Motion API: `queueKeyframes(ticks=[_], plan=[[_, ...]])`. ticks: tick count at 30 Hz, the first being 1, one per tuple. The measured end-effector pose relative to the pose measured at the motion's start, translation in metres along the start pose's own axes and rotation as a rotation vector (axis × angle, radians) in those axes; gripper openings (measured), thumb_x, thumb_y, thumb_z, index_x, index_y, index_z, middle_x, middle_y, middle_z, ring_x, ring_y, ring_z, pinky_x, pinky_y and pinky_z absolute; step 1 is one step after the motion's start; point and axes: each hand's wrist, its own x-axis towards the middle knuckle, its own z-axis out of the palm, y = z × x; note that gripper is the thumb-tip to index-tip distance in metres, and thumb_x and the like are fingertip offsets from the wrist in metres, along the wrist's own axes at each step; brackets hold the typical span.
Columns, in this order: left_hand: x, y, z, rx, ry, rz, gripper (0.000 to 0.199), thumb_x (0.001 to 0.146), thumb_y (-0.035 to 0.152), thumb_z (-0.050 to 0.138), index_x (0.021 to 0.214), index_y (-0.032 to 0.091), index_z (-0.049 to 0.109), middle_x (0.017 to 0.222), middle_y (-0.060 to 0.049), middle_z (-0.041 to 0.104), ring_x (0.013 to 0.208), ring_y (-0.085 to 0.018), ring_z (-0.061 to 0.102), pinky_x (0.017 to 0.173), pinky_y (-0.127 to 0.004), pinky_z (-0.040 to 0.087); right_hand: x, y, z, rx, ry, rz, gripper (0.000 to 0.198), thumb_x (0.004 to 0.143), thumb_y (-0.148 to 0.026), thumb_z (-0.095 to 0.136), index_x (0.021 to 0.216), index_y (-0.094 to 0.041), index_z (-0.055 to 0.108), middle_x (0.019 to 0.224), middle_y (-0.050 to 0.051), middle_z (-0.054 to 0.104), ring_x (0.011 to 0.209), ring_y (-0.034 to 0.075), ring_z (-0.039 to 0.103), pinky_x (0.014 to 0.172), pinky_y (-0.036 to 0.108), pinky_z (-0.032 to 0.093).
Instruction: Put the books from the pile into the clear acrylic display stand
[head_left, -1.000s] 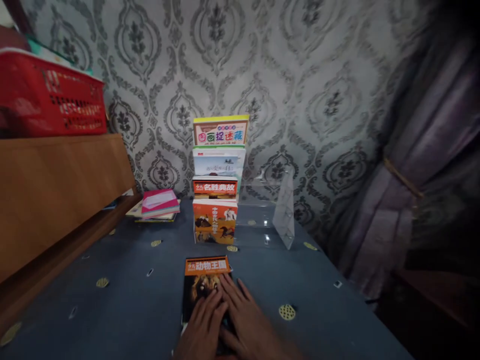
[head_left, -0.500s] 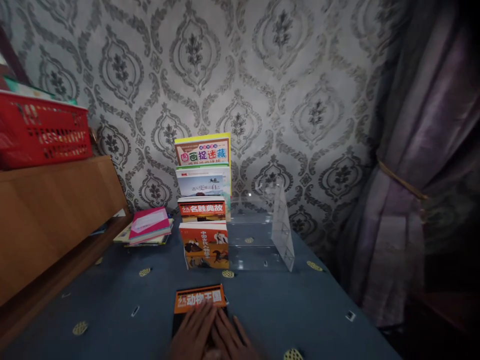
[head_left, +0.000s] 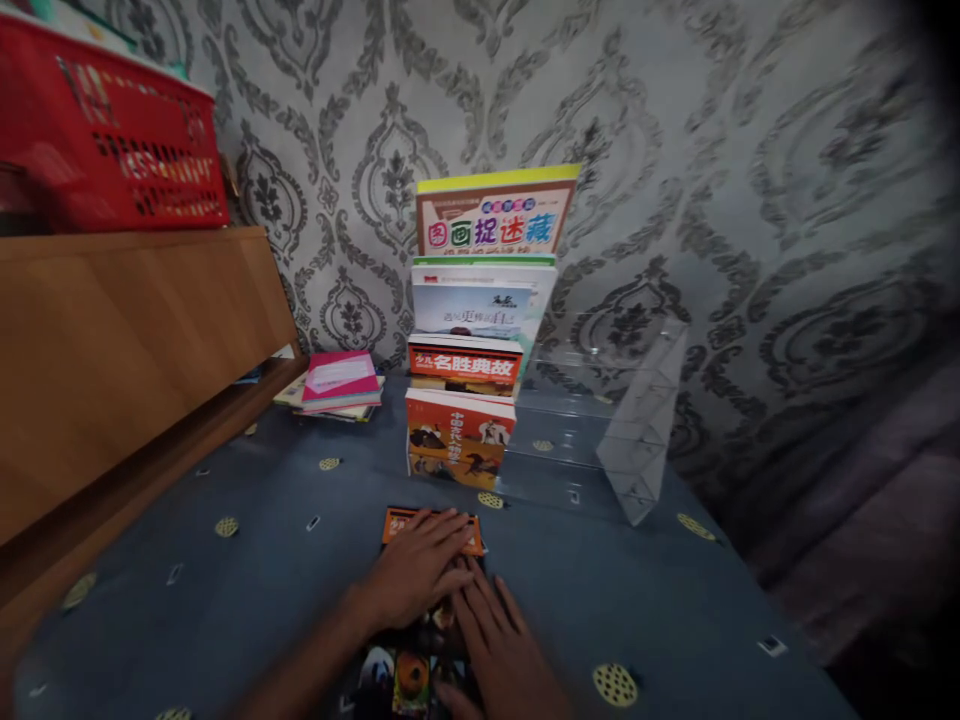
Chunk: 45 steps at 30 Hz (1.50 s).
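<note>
A book (head_left: 411,680) with an orange title band and a dark cover of animal pictures lies on the blue cloth in front of me. Across its upper part, over the title, my left hand (head_left: 420,565) rests flat with the fingers stretched out. Lower on the cover, toward its right edge, lies my right hand (head_left: 495,630), open and with its fingertips near the left hand's thumb. Just beyond stands a clear display rack (head_left: 645,425) whose left side holds several books in steps, an orange-covered book (head_left: 459,440) lowest at the front.
A small pile of books, a pink one (head_left: 341,378) on top, lies left of the rack. Further left is a wooden cabinet (head_left: 135,350) bearing a red basket (head_left: 127,150). Patterned wallpaper (head_left: 690,200) rises behind, and a dark curtain (head_left: 862,560) hangs at the right.
My view has tipped down and moved closer, so more of the book shows. My left hand has slid up over the title, while the right stays lower on the cover.
</note>
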Motion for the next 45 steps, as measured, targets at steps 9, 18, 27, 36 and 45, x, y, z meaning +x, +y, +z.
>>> queueKeyframes(ticks=[9, 18, 27, 36, 45], plan=[[0.003, -0.003, 0.003, 0.011, 0.031, 0.006, 0.059, 0.103, 0.055, 0.034, 0.153, 0.023, 0.041, 0.16, -0.005, 0.041, 0.15, -0.019, 0.034, 0.126, -0.046, 0.027, -0.007, 0.033, 0.042, -0.053, 0.206, -0.129, 0.08, 0.095, -0.035, 0.053, 0.163, -0.028, 0.013, 0.154, 0.007, 0.049, 0.133, 0.032, 0.057, 0.107, 0.049, 0.049], [0.001, -0.015, 0.004, 0.036, 0.046, 0.026, 0.047, 0.104, 0.042, 0.041, 0.148, 0.025, 0.048, 0.158, -0.007, 0.046, 0.15, -0.02, 0.035, 0.123, -0.048, 0.029, -0.002, -0.015, -0.021, 0.035, 0.037, 0.022, 0.081, 0.091, -0.041, 0.061, 0.159, -0.01, 0.03, 0.163, 0.018, 0.033, 0.151, 0.035, 0.03, 0.12, 0.055, 0.034], [-0.025, -0.056, 0.004, 0.115, 0.253, -0.238, 0.043, 0.104, 0.032, 0.038, 0.138, 0.015, 0.056, 0.151, -0.016, 0.053, 0.143, -0.028, 0.046, 0.115, -0.051, 0.04, 0.002, -0.023, -0.04, 0.134, -0.048, 0.087, 0.074, 0.097, -0.046, 0.056, 0.157, -0.01, 0.034, 0.164, 0.018, 0.03, 0.155, 0.03, 0.02, 0.124, 0.054, 0.025], [-0.03, -0.044, 0.0, 0.231, 0.332, -0.315, 0.035, 0.101, 0.027, 0.041, 0.126, 0.016, 0.063, 0.132, -0.016, 0.064, 0.118, -0.028, 0.059, 0.103, -0.047, 0.048, 0.034, -0.012, -0.048, 0.103, -0.044, 0.174, 0.063, 0.102, -0.048, 0.046, 0.153, -0.01, 0.041, 0.159, 0.017, 0.04, 0.153, 0.028, 0.028, 0.124, 0.053, 0.025], [-0.03, -0.035, -0.009, 0.363, 0.296, -0.354, 0.036, 0.101, 0.031, 0.04, 0.121, 0.014, 0.065, 0.11, -0.015, 0.065, 0.103, -0.031, 0.057, 0.09, -0.044, 0.049, 0.056, 0.001, -0.04, 0.036, -0.021, 0.323, 0.072, 0.1, -0.055, 0.042, 0.152, -0.005, 0.04, 0.163, 0.021, 0.031, 0.153, 0.034, 0.027, 0.122, 0.053, 0.025]])
